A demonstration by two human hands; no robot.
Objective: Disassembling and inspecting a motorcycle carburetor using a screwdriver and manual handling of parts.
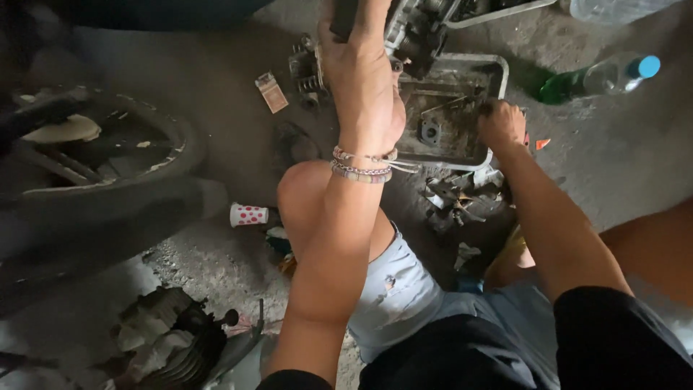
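The left hand [364,79] is raised toward the top of the view, its fingers wrapped around a dark handle-like bar [345,18] that runs out of the frame; three bracelets [363,165], two beaded and one chain-linked, circle that wrist. Just right of this hand sits a greasy metal engine part [417,29] with cast, ribbed surfaces, resting at the far edge of a shallow rectangular metal tray [498,72]. The right hand [502,124] is lowered into the near right corner of the tray, fingers curled downward; whether it pinches anything cannot be determined, since the fingertips are hidden. Inside the tray lies one small square flange [430,132] with a round bore. A heap of dark metal scraps [458,196] lies on the concrete floor [613,159] just beyond the tray's near edge. Two plastic bottles are visible at the upper right: one green with a blue cap [599,78], one clear [613,9]. One white paper cup with red dots [247,214] lies on its side near the bent knee. One rubber tyre [108,148] occupies the left side, and one finned cylinder [177,343] lies at the lower left.
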